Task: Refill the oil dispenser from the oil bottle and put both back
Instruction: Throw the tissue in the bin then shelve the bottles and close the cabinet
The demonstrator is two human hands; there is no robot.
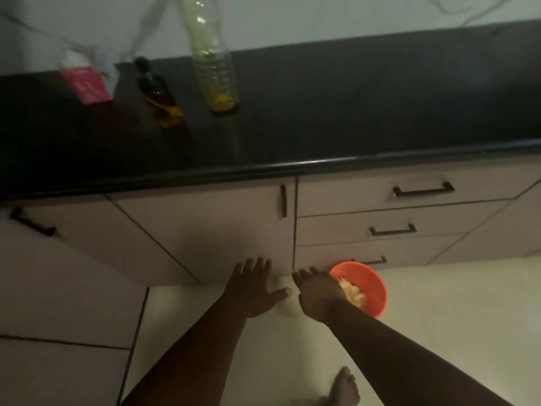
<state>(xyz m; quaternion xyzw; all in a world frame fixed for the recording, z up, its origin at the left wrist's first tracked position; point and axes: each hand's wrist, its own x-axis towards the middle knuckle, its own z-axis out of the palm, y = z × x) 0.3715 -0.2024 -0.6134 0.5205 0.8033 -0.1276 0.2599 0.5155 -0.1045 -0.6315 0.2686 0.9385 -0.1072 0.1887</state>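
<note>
A pink and white carton stands at the far left of the black counter. Just right of it stands the oil dispenser, a small dark glass bottle with a black cap, holding amber oil in its lower part. Right of the dispenser, near but apart from it, stands the oil bottle, a tall clear plastic bottle with only a little yellow oil at its base. Both containers stand upright on the counter, their long axes vertical; in the wide-angle view they lean toward the upper left.

Below the counter are cupboard doors and, to the right, a stack of drawers with black handles.

The left hand is held low in front of the cupboard door, fingers spread and straight, holding nothing. The right hand is just beside it, fingers relaxed and extended, also holding nothing. An orange bowl with pale food sits on the floor behind the right hand.

Both containers lie up, far and to the left of the hands, well apart from them. The left hand is the nearer to both. Judged from this layout, the coming move is an upward reach to the left, and the pouring is not yet begun.
</note>
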